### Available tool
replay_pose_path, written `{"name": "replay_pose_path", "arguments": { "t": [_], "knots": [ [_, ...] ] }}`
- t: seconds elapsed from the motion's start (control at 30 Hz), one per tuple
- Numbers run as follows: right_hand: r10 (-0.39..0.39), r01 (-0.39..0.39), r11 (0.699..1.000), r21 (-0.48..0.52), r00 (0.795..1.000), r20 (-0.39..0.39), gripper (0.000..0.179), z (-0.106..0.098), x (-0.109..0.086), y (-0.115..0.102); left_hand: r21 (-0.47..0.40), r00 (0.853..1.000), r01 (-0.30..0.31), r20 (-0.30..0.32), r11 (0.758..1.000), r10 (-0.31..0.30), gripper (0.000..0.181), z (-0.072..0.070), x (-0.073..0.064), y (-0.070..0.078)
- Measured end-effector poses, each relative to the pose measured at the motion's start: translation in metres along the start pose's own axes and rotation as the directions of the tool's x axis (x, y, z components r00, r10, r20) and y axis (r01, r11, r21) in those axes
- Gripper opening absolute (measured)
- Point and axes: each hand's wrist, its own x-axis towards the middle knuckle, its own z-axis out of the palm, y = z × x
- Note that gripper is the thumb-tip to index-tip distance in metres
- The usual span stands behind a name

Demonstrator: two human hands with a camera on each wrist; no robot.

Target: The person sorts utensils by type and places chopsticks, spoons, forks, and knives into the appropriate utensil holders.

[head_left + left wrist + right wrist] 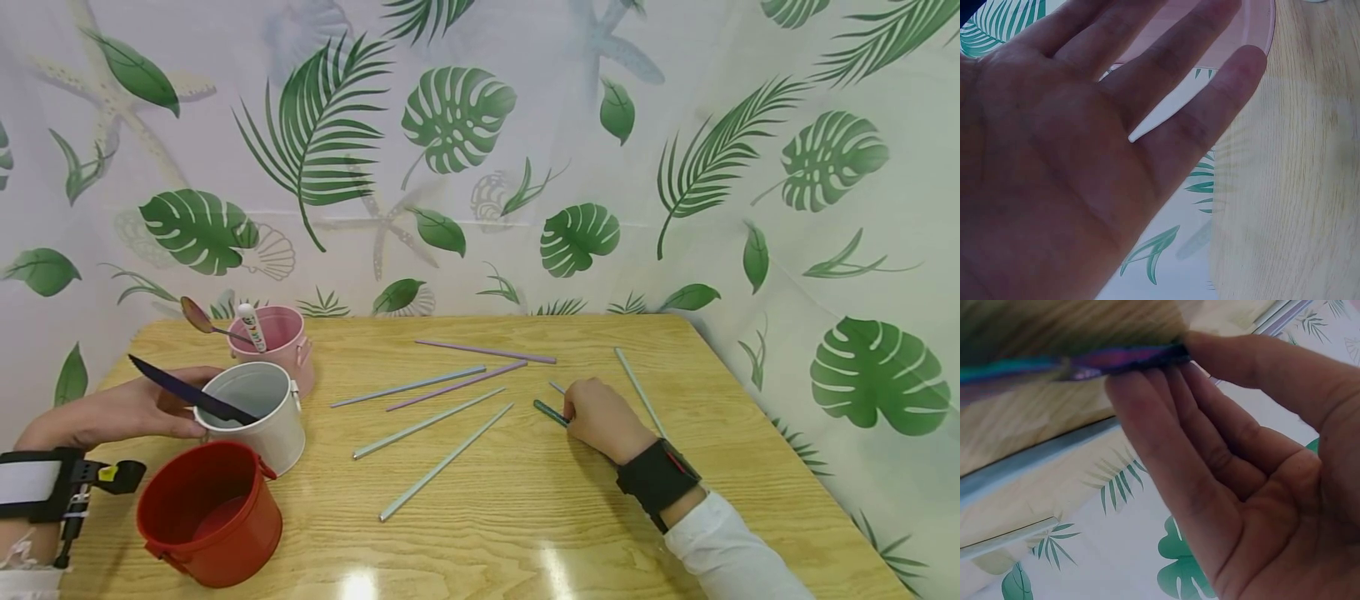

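My left hand [142, 406] lies against the left side of the white bucket [287, 425], fingers toward the back and thumb near its front. Straight, spread fingers show in the left wrist view. A dark-bladed knife [191, 393] leans in that bucket. At the right of the table, my right hand [606, 419] pinches an iridescent piece of cutlery [1129, 359] between thumb and fingertips. Its dark green end [550, 412] sticks out to the left of the hand in the head view. Its far end is blurred, so its kind is unclear.
A pink bucket [303, 375] holds a spoon [197, 315] and a white patterned handle [252, 326]. A red bucket [258, 521] stands in front. Several thin coloured chopsticks lie about the wooden table [480, 533], including a purple one [487, 352] and a pale green one [446, 461].
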Motion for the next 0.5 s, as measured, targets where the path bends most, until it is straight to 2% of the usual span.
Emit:
{"name": "replay_pose_path", "arguments": {
  "t": [0.3,0.5],
  "knots": [
    [-0.021,0.021,0.999,0.026,1.000,0.003,0.023,-0.0028,-0.0014,-0.0007,-0.009,1.000,0.019,-0.003,1.000,-0.019,0.068,0.0000,-0.0010,-0.0015],
    [-0.025,0.025,0.999,0.024,1.000,-0.011,0.024,-0.0018,-0.0010,0.0000,-0.001,1.000,-0.002,0.004,1.000,0.002,0.067,-0.0001,-0.0001,-0.0019]
  ]
}}
